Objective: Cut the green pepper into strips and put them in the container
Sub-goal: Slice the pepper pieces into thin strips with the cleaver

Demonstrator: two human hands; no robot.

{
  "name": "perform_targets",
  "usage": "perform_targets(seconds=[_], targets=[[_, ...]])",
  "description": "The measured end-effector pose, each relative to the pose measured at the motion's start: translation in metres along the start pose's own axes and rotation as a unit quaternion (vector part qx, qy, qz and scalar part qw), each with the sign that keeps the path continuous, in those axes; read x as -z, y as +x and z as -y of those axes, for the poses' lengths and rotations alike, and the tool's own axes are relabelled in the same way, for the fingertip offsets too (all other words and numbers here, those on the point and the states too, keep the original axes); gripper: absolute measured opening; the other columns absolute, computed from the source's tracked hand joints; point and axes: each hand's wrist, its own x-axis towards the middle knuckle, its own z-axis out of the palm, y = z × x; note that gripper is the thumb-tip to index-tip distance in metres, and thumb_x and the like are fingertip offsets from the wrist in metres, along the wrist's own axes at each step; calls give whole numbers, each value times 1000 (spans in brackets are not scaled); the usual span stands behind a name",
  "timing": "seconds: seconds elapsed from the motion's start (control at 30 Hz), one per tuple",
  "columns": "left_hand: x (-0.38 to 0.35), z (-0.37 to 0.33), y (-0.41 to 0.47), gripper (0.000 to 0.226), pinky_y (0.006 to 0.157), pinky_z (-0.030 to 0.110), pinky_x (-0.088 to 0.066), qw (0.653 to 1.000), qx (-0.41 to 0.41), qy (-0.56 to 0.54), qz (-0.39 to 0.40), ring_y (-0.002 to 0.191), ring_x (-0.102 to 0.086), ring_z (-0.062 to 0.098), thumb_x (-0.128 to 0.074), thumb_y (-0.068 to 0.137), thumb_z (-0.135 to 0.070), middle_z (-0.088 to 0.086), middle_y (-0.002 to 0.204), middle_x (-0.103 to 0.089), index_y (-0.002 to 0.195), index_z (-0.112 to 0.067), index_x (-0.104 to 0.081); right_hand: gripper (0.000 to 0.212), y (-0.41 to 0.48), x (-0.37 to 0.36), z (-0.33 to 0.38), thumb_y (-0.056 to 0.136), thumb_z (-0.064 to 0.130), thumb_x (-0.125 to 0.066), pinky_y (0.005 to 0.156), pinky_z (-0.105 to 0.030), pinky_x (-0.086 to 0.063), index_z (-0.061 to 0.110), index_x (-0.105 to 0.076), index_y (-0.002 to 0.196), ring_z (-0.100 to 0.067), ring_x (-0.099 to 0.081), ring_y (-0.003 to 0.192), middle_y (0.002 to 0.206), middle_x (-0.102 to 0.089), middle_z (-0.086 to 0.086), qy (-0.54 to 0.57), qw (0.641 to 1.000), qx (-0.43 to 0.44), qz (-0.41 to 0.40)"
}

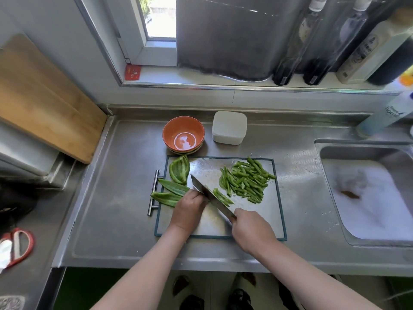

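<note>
A steel cutting board (257, 215) lies on the counter. My right hand (250, 229) grips the handle of a knife (210, 195), whose blade slants up to the left across the board. My left hand (190, 209) presses curled fingers on a flat green pepper piece (165, 198) right beside the blade. Two more uncut pepper pieces (178, 170) lie at the board's left end. A pile of cut strips (245, 180) lies on the right half, and a few fresh strips (222, 196) lie just right of the blade. A white square container (229, 127) stands behind the board.
An orange bowl (183, 134) stands left of the container, close to the board's far edge. A sink (368, 198) lies to the right. Bottles (312, 41) line the window sill. A wooden board (44, 97) leans at the left.
</note>
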Motion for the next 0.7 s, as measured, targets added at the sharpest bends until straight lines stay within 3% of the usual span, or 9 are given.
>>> perform_targets(seconds=[0.13,0.27,0.47,0.7], targets=[[1,-2,-1,24,54,31,-52,1000,0,-3,-7,74,-62,21,-59,88,-24,2,78,-67,74,-10,-73,16,7,-6,5,99,22,-40,62,-34,-39,18,-56,96,-26,-53,77,87,-59,-2,-1,1000,-4,1],[1,-1,0,7,55,31,-53,1000,5,-9,-4,75,-62,20,-73,79,-15,2,79,-67,75,-10,-73,14,5,-8,-4,98,18,-42,60,-34,-37,17,-56,96,-27,-53,78,87,-59,-3,-2,1000,-12,16],[-1,-3,1,11,61,32,-52,1000,5,-15,-8,76,-61,20,-84,74,-6,3,79,-67,75,-9,-73,15,24,-5,11,95,17,-43,64,-32,-39,17,-58,94,-26,-53,80,87,-57,-1,21,999,-15,24],[0,-6,0,14,60,29,-51,1000,12,-10,-3,74,-58,18,-84,74,-3,1,78,-64,76,-9,-71,19,21,1,-8,100,29,-44,54,-29,-32,23,-53,84,-24,-54,76,83,-58,1,33,999,-18,21]])
